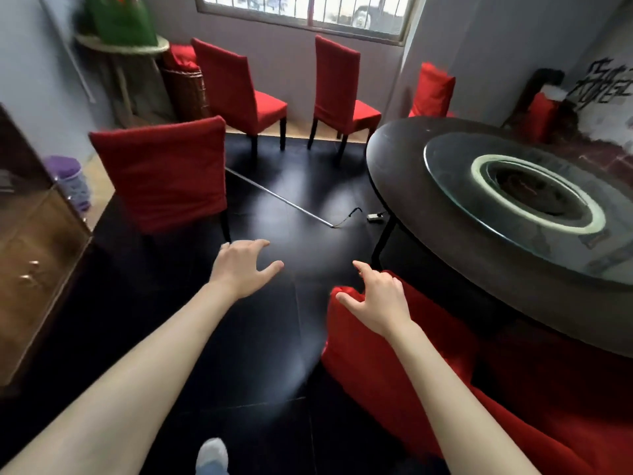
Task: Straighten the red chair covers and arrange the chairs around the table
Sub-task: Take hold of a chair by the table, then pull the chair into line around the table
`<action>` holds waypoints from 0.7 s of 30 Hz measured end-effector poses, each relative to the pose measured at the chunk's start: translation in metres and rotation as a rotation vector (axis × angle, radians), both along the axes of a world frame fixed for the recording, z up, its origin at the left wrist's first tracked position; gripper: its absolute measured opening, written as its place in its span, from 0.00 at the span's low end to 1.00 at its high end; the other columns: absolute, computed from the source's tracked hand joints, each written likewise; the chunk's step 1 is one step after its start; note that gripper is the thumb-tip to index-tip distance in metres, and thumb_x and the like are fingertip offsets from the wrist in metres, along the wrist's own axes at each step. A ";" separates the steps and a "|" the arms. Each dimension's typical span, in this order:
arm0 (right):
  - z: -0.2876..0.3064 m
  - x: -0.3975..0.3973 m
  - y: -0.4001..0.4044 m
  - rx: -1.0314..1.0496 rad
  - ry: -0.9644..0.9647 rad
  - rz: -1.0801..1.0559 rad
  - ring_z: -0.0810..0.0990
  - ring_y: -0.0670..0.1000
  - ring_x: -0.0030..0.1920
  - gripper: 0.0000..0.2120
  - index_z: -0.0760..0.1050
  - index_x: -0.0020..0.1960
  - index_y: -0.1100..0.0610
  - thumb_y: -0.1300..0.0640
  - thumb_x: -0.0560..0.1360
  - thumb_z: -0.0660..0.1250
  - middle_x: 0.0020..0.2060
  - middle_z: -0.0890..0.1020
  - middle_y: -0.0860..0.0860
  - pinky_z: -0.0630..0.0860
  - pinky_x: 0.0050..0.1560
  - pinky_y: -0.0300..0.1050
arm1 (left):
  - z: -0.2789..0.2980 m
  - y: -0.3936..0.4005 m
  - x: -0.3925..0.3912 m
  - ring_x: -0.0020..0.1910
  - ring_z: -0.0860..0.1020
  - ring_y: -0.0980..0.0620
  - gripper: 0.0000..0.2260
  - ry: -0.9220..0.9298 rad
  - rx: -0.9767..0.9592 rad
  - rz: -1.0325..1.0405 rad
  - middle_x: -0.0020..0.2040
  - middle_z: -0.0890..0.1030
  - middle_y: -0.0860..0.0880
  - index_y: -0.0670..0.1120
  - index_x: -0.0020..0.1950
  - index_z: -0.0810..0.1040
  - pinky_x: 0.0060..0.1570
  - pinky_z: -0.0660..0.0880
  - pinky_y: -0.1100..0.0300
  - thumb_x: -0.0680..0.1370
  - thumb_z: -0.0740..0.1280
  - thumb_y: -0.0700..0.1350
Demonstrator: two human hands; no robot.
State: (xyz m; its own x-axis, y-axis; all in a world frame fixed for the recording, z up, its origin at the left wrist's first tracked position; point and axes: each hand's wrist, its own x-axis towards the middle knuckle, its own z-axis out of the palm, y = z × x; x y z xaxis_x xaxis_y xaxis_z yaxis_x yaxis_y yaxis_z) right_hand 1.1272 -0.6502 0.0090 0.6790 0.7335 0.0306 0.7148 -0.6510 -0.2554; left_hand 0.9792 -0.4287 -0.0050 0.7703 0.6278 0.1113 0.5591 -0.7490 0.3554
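A round dark table with a glass turntable fills the right side. A red-covered chair stands against it at the lower right; my right hand hovers over its top corner, fingers loosely spread, holding nothing. My left hand reaches out open over the black floor, just short of a second red-covered chair whose back faces me. Two more red chairs stand near the window wall. Another red chair back shows behind the table.
A brown wooden cabinet lines the left wall, with a purple bin beyond it. A thin metal rod and a cable with a plug lie on the floor between the chairs. A wicker basket sits in the far corner.
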 end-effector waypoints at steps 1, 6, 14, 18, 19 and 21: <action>0.000 0.000 0.020 0.006 -0.002 0.023 0.74 0.55 0.62 0.35 0.63 0.74 0.50 0.36 0.72 0.66 0.62 0.78 0.50 0.65 0.66 0.53 | 0.001 0.016 -0.006 0.62 0.75 0.45 0.26 0.000 0.008 0.024 0.62 0.79 0.46 0.49 0.68 0.73 0.63 0.65 0.51 0.75 0.65 0.62; -0.002 -0.004 0.122 0.000 0.012 0.107 0.74 0.55 0.62 0.34 0.63 0.74 0.50 0.38 0.72 0.66 0.61 0.79 0.51 0.67 0.64 0.50 | 0.004 0.103 -0.028 0.62 0.75 0.46 0.26 0.005 0.018 0.105 0.61 0.79 0.47 0.48 0.68 0.74 0.63 0.66 0.52 0.75 0.65 0.62; -0.004 -0.005 0.270 -0.061 0.050 0.161 0.72 0.55 0.63 0.35 0.61 0.74 0.50 0.36 0.72 0.64 0.61 0.78 0.51 0.67 0.64 0.50 | 0.012 0.241 -0.043 0.65 0.73 0.47 0.26 -0.017 0.023 0.169 0.64 0.77 0.47 0.48 0.68 0.73 0.64 0.65 0.51 0.75 0.65 0.62; -0.008 -0.002 0.329 -0.113 0.054 0.195 0.71 0.54 0.65 0.35 0.61 0.74 0.50 0.36 0.72 0.64 0.63 0.77 0.50 0.67 0.64 0.51 | 0.004 0.291 -0.050 0.66 0.72 0.47 0.27 0.003 0.010 0.193 0.65 0.77 0.47 0.49 0.69 0.73 0.66 0.65 0.51 0.75 0.65 0.62; -0.010 0.000 0.344 -0.117 0.063 0.203 0.71 0.54 0.65 0.35 0.61 0.74 0.50 0.36 0.73 0.64 0.63 0.77 0.50 0.67 0.64 0.51 | 0.002 0.304 -0.051 0.66 0.72 0.47 0.27 0.007 0.006 0.210 0.65 0.77 0.48 0.49 0.69 0.73 0.65 0.65 0.51 0.75 0.65 0.63; -0.013 0.005 0.376 -0.120 0.068 0.229 0.70 0.55 0.65 0.35 0.61 0.74 0.50 0.36 0.73 0.64 0.63 0.77 0.50 0.67 0.64 0.51 | -0.003 0.329 -0.053 0.66 0.72 0.47 0.27 0.010 -0.001 0.241 0.65 0.77 0.48 0.49 0.69 0.73 0.65 0.65 0.51 0.74 0.64 0.63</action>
State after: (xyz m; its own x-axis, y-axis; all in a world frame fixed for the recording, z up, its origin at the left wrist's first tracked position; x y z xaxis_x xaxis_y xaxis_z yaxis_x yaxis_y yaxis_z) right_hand 1.1318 -0.2744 -0.0040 0.4923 0.8640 -0.1058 0.8310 -0.5026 -0.2382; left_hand 0.9264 -0.1002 -0.0079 0.5990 0.7940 0.1036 0.7254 -0.5929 0.3495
